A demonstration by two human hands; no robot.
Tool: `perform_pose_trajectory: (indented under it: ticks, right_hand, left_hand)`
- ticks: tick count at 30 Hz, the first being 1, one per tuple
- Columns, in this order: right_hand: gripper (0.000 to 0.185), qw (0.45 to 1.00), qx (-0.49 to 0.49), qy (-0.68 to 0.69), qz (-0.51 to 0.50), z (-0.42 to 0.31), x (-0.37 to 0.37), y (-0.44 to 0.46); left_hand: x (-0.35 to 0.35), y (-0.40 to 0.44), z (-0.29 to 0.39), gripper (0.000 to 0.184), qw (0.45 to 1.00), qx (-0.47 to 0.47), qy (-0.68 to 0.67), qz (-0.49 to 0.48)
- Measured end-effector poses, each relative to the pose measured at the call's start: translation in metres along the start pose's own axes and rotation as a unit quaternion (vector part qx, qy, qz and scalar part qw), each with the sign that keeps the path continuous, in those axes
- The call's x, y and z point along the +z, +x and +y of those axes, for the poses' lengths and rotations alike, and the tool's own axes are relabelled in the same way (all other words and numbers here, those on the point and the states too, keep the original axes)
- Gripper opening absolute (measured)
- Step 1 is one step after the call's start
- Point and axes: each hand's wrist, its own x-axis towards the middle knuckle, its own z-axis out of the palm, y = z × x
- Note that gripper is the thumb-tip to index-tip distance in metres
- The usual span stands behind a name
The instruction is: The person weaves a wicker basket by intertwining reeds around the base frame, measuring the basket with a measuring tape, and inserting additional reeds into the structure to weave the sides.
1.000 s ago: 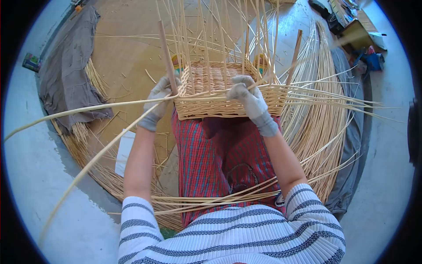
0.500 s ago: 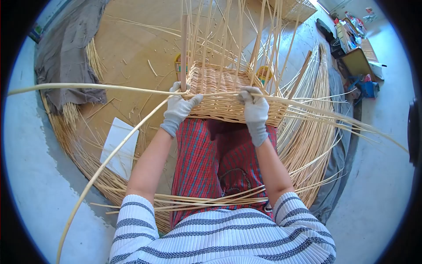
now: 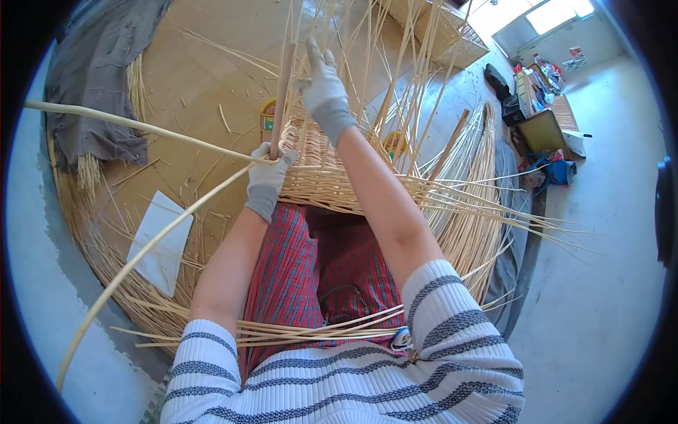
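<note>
In my lap rests a partly woven wicker basket [image 3: 321,185], its upright stakes [image 3: 395,92] rising from the rim. My gloved left hand [image 3: 267,185] is closed around the rim at the left front corner, beside a thick corner post [image 3: 284,92]. Two ends of a long wicker rod [image 3: 152,244] spread leftward from that grip. Above the basket, my gloved right hand [image 3: 326,92] is raised with its fingers stretched out among the stakes, and I see nothing held in it. Loose weaver ends [image 3: 508,212] stick out past the right side.
Bundles of wicker rods lie at the right [image 3: 473,233] and at the left, partly under a grey cloth [image 3: 106,78]. A white board [image 3: 161,244] is on the floor. Several rods [image 3: 339,331] cross my lap. A larger woven basket [image 3: 445,35] stands at the back.
My right hand has left the front rim, moved up and to the left among the stakes, and opened. My left hand keeps its hold at the corner. The view has shifted slightly.
</note>
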Motion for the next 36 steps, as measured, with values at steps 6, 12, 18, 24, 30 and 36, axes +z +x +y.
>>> perform_pose_trajectory:
  ticks: [6, 12, 18, 24, 30, 36]
  right_hand:
    - [0.042, 0.975, 0.008, 0.219, 0.033, 0.054, -0.048, -0.094]
    - [0.02, 0.781, 0.287, 0.545, 0.103, 0.042, -0.075, -0.176]
    - [0.017, 0.768, 0.36, 0.529, -0.033, 0.072, -0.084, -0.171]
    - [0.022, 0.951, 0.195, 0.203, -0.124, 0.079, -0.089, -0.109]
    - [0.079, 0.985, 0.101, 0.132, -0.043, 0.062, -0.014, 0.002]
    - [0.067, 0.91, 0.185, 0.331, 0.167, 0.063, -0.046, 0.002]
  left_hand:
    - [0.004, -0.003, -0.006, 0.047, 1.0, -0.016, -0.011, 0.024]
    - [0.006, -0.023, 0.0, 0.053, 0.993, 0.047, -0.06, 0.085]
    - [0.03, -0.071, 0.046, 0.031, 0.936, 0.241, 0.248, -0.062]
    - [0.056, -0.017, 0.04, 0.037, 0.917, 0.023, 0.316, -0.242]
    - [0.057, -0.019, 0.05, 0.042, 0.95, -0.113, 0.203, -0.207]
    - [0.06, -0.009, 0.049, 0.041, 0.923, -0.127, 0.281, -0.229]
